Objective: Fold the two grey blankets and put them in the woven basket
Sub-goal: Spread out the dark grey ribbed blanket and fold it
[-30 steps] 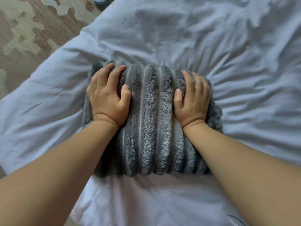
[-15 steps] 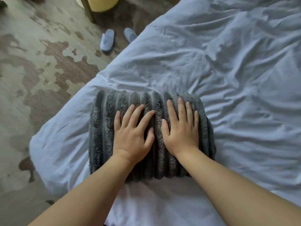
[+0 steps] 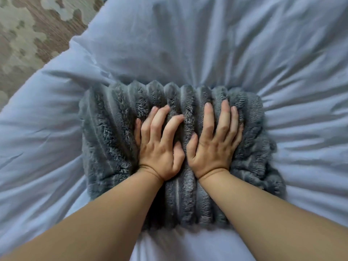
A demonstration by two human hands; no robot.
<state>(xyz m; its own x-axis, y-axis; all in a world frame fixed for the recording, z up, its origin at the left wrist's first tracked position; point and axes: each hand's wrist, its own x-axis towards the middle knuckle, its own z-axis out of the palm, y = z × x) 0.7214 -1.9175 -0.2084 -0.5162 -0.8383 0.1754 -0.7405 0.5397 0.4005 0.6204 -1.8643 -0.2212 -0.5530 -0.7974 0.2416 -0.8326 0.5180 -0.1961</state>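
Note:
A folded grey blanket (image 3: 111, 140) with thick fluffy ribs lies as a compact bundle on a pale bed cover. My left hand (image 3: 160, 144) presses down on its middle, fingers spread and slightly curled into the pile. My right hand (image 3: 214, 146) presses right beside it, fingers flat and apart. Both hands sink the bundle into the bedding. Only one blanket is in view, and the woven basket is out of sight.
The wrinkled pale blue-white bed cover (image 3: 244, 53) fills most of the view around the blanket. A patterned brown and beige carpet (image 3: 24, 34) shows past the bed's corner at the upper left.
My hands moved from the blanket's outer edges to its middle and now press side by side. The camera dipped closer, so the slippers and floor seen half a second ago are out of view.

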